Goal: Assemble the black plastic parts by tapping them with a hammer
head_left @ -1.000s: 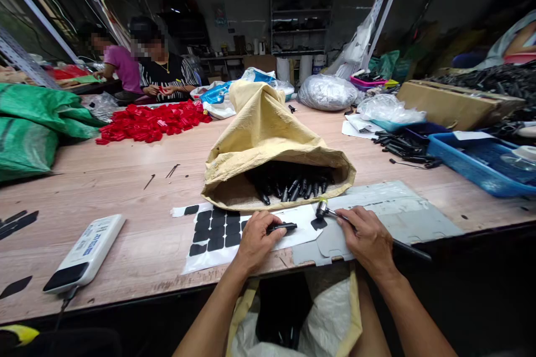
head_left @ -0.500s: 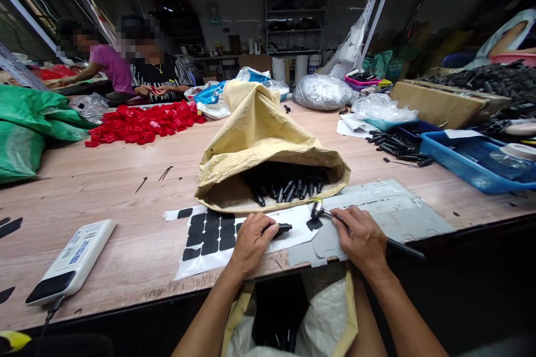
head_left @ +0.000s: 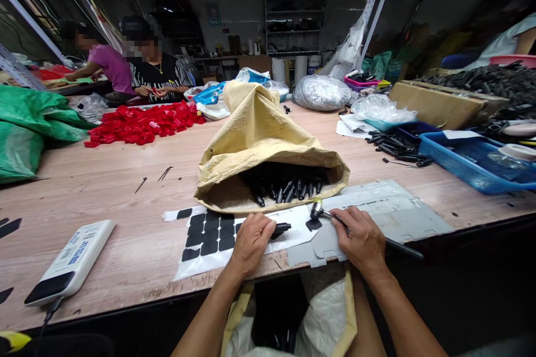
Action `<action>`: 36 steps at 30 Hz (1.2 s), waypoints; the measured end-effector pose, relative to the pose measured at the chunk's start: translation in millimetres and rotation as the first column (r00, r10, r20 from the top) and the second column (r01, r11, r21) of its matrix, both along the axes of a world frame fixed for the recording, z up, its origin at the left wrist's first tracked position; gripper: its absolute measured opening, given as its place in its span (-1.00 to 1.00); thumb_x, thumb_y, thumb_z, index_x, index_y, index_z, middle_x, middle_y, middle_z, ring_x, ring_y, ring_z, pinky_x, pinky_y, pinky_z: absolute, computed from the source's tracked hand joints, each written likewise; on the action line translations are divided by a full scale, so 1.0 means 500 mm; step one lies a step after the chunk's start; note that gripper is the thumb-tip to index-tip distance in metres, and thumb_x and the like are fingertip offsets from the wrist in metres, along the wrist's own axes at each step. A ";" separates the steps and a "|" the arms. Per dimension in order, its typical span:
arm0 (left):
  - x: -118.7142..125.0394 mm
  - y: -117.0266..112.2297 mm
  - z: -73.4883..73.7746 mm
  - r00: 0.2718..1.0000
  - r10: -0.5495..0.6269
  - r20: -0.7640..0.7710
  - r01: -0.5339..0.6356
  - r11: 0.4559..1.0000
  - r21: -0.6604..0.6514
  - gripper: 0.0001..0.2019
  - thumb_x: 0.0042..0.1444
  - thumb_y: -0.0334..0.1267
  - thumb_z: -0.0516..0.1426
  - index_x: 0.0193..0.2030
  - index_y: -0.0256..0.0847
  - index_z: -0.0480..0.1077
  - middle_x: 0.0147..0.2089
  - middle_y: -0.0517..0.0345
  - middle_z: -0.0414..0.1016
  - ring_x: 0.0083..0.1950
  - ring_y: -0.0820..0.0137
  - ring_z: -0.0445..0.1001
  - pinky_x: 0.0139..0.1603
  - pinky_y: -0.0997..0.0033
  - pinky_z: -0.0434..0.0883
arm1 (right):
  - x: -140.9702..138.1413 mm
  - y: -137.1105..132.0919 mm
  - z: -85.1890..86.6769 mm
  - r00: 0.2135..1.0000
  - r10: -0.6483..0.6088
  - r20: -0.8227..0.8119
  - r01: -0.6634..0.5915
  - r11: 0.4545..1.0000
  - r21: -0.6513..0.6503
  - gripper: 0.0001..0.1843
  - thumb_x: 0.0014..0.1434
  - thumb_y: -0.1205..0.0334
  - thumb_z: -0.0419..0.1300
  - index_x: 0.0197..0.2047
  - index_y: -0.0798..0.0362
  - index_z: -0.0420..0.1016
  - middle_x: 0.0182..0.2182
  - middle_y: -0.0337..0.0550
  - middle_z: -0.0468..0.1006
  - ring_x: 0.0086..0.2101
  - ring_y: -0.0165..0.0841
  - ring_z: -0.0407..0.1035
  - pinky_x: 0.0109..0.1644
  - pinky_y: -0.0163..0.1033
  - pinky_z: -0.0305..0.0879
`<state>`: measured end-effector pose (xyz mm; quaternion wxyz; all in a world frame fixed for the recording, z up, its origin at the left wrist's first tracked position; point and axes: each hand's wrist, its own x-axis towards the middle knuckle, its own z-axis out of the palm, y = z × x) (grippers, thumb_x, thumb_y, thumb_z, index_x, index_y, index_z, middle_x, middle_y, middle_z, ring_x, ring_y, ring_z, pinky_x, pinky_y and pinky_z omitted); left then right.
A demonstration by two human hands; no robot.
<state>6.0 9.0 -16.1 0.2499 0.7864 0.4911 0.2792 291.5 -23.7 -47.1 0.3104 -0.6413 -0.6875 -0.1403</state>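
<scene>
My left hand (head_left: 253, 240) is closed around a black cylindrical part (head_left: 281, 229), whose end sticks out to the right past my thumb. In my right hand (head_left: 360, 237) is a small hammer (head_left: 316, 210); its head points left and its dark handle runs out to the right behind my palm. Below the hammer head lies a dark square patch (head_left: 313, 225). A white sheet with black rounded squares (head_left: 211, 234) spreads under and left of my left hand. Beyond both hands a yellow woven sack (head_left: 259, 128) gapes toward me, with several black parts (head_left: 291, 189) in its mouth.
A grey board (head_left: 393, 212) lies on the right. A white power bank (head_left: 71, 262) with a cable sits at left. Farther off are a red heap (head_left: 142, 122), a green sack (head_left: 37, 128) and a blue tray (head_left: 481, 162). Two people sit at the far left; another sack (head_left: 352, 312) hangs below the table edge.
Both my hands stay almost still, with the hammer and black part in the same places. At the far right, another person's arm has lowered. The view shifts very slightly.
</scene>
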 end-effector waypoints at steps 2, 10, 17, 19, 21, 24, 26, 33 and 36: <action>-0.001 0.001 0.002 1.000 -0.009 -0.008 0.008 1.000 -0.001 -0.56 0.43 -0.08 -0.09 -0.45 -0.18 0.33 -0.32 0.15 0.36 -0.19 0.30 0.29 -0.12 0.26 0.24 | 0.001 0.000 -0.001 1.000 -0.001 0.005 0.001 1.000 0.004 -0.79 0.31 0.22 0.16 -0.04 -0.07 0.57 -0.28 -0.18 0.52 -0.22 -0.26 0.32 -0.10 -0.18 0.22; 0.009 -0.090 0.034 0.981 -0.195 -0.022 0.195 0.981 0.018 -0.72 0.39 -0.15 0.03 -0.29 -0.14 0.47 0.05 0.09 0.41 0.09 0.24 0.31 0.15 0.17 0.27 | 0.003 0.002 -0.004 1.000 0.004 0.005 -0.004 1.000 0.001 -0.79 0.30 0.21 0.16 -0.05 -0.07 0.57 -0.29 -0.18 0.52 -0.22 -0.26 0.32 -0.12 -0.18 0.21; 0.019 -0.166 0.050 0.953 -0.289 -0.090 0.286 0.957 -0.047 -0.90 0.25 -0.14 0.20 -0.19 -0.06 0.49 0.26 0.08 0.34 0.26 0.12 0.23 0.27 0.08 0.25 | 0.002 0.001 -0.002 1.000 0.003 0.002 -0.003 1.000 -0.002 -0.80 0.31 0.21 0.16 -0.05 -0.07 0.57 -0.29 -0.17 0.52 -0.22 -0.25 0.32 -0.11 -0.18 0.19; 0.019 -0.139 0.053 0.969 -0.241 -0.057 0.240 0.971 -0.020 -0.86 0.30 -0.11 0.15 -0.16 -0.06 0.49 0.13 0.04 0.43 0.17 0.16 0.31 0.19 0.13 0.30 | 0.002 0.001 -0.002 1.000 0.000 0.006 0.000 1.000 -0.008 -0.80 0.31 0.22 0.15 -0.05 -0.07 0.57 -0.28 -0.17 0.52 -0.21 -0.24 0.32 -0.11 -0.18 0.19; 0.013 -0.088 0.056 0.990 -0.139 -0.030 0.141 0.989 0.051 -0.81 0.36 -0.15 0.05 -0.15 -0.09 0.48 -0.03 0.02 0.49 0.04 0.20 0.38 0.11 0.17 0.33 | 0.002 0.001 -0.002 1.000 0.003 0.008 -0.003 1.000 -0.007 -0.80 0.31 0.22 0.15 -0.05 -0.07 0.57 -0.28 -0.17 0.52 -0.21 -0.24 0.32 -0.11 -0.18 0.19; -0.008 0.011 0.058 0.996 0.056 -0.072 -0.040 0.979 0.197 -0.76 0.36 -0.27 -0.01 -0.13 -0.13 0.49 -0.12 0.03 0.50 -0.06 0.21 0.37 0.07 0.15 0.31 | 0.002 0.001 -0.003 1.000 0.015 0.004 -0.015 1.000 0.006 -0.80 0.31 0.23 0.15 -0.05 -0.07 0.56 -0.28 -0.17 0.52 -0.22 -0.25 0.31 -0.11 -0.18 0.19; -0.026 0.071 0.057 0.975 0.139 -0.173 -0.096 0.968 0.233 -0.74 0.31 -0.35 0.00 -0.07 -0.10 0.52 -0.07 0.01 0.49 -0.04 0.19 0.35 0.05 0.16 0.31 | 0.002 0.002 -0.003 1.000 0.018 0.000 -0.018 1.000 0.009 -0.80 0.31 0.23 0.15 -0.05 -0.06 0.56 -0.28 -0.16 0.52 -0.23 -0.25 0.32 -0.11 -0.18 0.18; -0.051 0.144 0.049 0.887 0.168 -0.430 -0.120 0.983 0.136 -0.74 0.11 -0.33 0.20 -0.04 -0.03 0.51 0.04 -0.01 0.44 0.04 0.04 0.34 -0.01 0.12 0.27 | -0.001 0.001 0.000 1.000 -0.001 -0.012 0.001 1.000 -0.020 -0.79 0.32 0.21 0.14 -0.05 -0.07 0.56 -0.27 -0.17 0.53 -0.22 -0.24 0.32 -0.12 -0.18 0.18; -0.051 0.140 0.056 0.892 0.134 -0.432 -0.084 0.987 0.135 -0.85 0.10 -0.33 0.22 -0.17 -0.07 0.47 -0.07 0.06 0.51 0.02 0.08 0.35 -0.03 0.16 0.24 | -0.002 0.002 0.001 1.000 -0.006 -0.019 0.005 1.000 -0.022 -0.80 0.32 0.22 0.14 -0.05 -0.07 0.57 -0.28 -0.17 0.52 -0.22 -0.25 0.32 -0.11 -0.18 0.18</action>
